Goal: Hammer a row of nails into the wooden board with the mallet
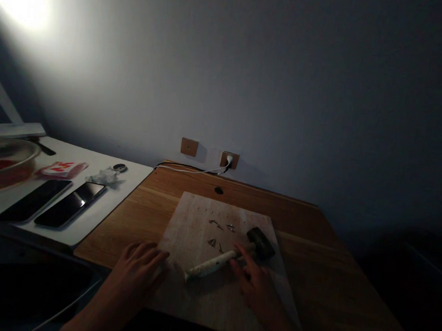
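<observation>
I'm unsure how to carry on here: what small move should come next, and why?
I'd probably lift the mallet slightly with the right hand: that hand is at its handle, near the dark head, and small metal pieces lie close to the handle on the board.

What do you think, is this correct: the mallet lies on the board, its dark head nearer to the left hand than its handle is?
Not quite: the head camera's view shows the mallet lying on the board, but its dark head is farther from the left hand than its handle is.
</observation>
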Demonstrator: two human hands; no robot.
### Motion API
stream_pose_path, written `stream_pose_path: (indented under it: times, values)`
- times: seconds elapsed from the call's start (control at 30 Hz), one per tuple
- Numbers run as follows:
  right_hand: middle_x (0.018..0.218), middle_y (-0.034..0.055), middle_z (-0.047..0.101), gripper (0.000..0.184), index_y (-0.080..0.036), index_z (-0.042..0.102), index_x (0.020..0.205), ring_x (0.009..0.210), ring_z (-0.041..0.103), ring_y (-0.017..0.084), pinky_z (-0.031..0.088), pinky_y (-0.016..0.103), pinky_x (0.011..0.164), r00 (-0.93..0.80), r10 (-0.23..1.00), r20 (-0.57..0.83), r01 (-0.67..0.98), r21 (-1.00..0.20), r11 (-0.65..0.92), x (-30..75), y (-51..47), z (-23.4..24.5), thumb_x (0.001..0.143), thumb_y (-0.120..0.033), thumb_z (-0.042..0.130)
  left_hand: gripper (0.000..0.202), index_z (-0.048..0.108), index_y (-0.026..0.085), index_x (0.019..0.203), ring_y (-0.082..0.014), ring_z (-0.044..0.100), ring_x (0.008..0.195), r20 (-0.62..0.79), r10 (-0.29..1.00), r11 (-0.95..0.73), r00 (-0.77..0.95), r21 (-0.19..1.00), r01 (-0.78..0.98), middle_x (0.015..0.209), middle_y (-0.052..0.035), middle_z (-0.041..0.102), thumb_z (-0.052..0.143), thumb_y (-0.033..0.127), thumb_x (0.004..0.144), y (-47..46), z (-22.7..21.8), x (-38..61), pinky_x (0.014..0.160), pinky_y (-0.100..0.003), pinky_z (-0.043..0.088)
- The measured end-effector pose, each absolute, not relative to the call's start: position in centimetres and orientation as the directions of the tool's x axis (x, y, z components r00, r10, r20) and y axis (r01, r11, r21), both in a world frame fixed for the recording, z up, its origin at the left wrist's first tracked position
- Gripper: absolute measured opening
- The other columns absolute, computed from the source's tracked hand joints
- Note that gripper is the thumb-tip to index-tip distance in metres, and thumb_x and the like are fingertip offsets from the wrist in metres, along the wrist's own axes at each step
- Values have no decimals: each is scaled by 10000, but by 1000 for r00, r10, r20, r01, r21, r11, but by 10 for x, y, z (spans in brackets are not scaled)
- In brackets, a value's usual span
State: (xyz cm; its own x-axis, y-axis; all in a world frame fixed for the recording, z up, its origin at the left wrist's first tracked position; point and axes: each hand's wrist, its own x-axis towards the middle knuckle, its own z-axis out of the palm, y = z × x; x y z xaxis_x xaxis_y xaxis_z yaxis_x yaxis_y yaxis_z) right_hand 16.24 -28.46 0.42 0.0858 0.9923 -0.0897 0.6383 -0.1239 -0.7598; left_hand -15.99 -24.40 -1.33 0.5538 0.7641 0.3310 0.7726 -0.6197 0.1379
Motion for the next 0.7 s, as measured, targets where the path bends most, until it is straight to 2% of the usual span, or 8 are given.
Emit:
stream_pose_path:
  times: [0.1, 0.27, 0.37, 0.43, 0.47, 0.57, 0.63, 0.7]
  values:
    - [502, -48, 561, 659, -196, 656, 1289, 421, 556, 183, 391, 275, 439, 69, 973, -221, 542, -810, -222, 156, -266, 5, 944, -700, 409, 282, 698, 245, 1188, -302, 655, 1108, 284, 778, -615, 561, 165, 771, 1132, -74, 758, 636, 209, 915, -238, -6, -155, 953, -473, 453]
    - [616, 0, 627, 615, -203, 707, 1014, 552, 652, 210, 475, 286, 496, 130, 972, -195, 472, -850, -233, 164, -268, 4, 889, -749, 453, 249, 698, 214, 1176, -271, 679, 1048, 146, 777, -629, 612, 214, 747, 1116, -87, 745, 608, 194, 946, -202, 18, -123, 966, -444, 473]
    - [910, 64, 747, 616, -229, 739, 1056, 807, 718, 258, 557, 317, 659, 232, 957, -173, 318, -916, -242, 175, -292, 4, 803, -772, 600, 232, 696, 178, 1161, -282, 687, 1032, 111, 749, -658, 654, 245, 712, 1085, -103, 737, 591, 204, 956, -167, 23, -91, 930, -420, 501]
    - [1258, 59, 717, 616, -289, 733, 1177, 1106, 682, 282, 559, 318, 836, 311, 930, -195, 157, -955, -252, 183, -311, 3, 753, -734, 710, 211, 699, 153, 1120, -290, 687, 1029, 106, 727, -681, 678, 239, 693, 1082, -119, 728, 590, 178, 941, -144, 22, -70, 906, -402, 512]
    - [1344, 41, 684, 634, -320, 700, 1250, 1174, 657, 280, 548, 321, 885, 342, 911, -231, 47, -964, -261, 187, -320, 2, 748, -705, 743, 204, 700, 145, 1102, -295, 684, 1032, 103, 716, -692, 690, 227, 685, 1083, -127, 724, 588, 163, 932, -134, 21, -61, 900, -397, 512]
    - [1195, 42, 754, 714, -328, 628, 1342, 971, 725, 256, 562, 340, 808, 342, 846, -410, -232, -909, -347, 194, -341, -3, 725, -638, 810, 210, 701, 142, 1091, -297, 682, 1030, 89, 707, -702, 702, 209, 681, 1103, -138, 709, 589, 140, 914, -114, 19, -40, 872, -375, 512]
    - [1051, 53, 785, 672, -293, 692, 1250, 840, 729, 252, 564, 350, 736, 312, 822, -477, -319, -867, -382, 196, -348, -6, 684, -619, 847, 208, 710, 153, 1067, -281, 689, 994, 77, 706, -701, 704, 215, 680, 1092, -129, 707, 569, 123, 917, -108, 20, -33, 838, -350, 509]
    - [1039, 70, 788, 585, -277, 760, 1114, 857, 725, 271, 568, 362, 728, 294, 829, -475, -367, -857, -361, 197, -350, -9, 641, -600, 880, 204, 720, 158, 1011, -262, 694, 942, 73, 704, -702, 706, 222, 677, 1054, -117, 710, 546, 105, 918, -106, 20, -29, 807, -330, 502]
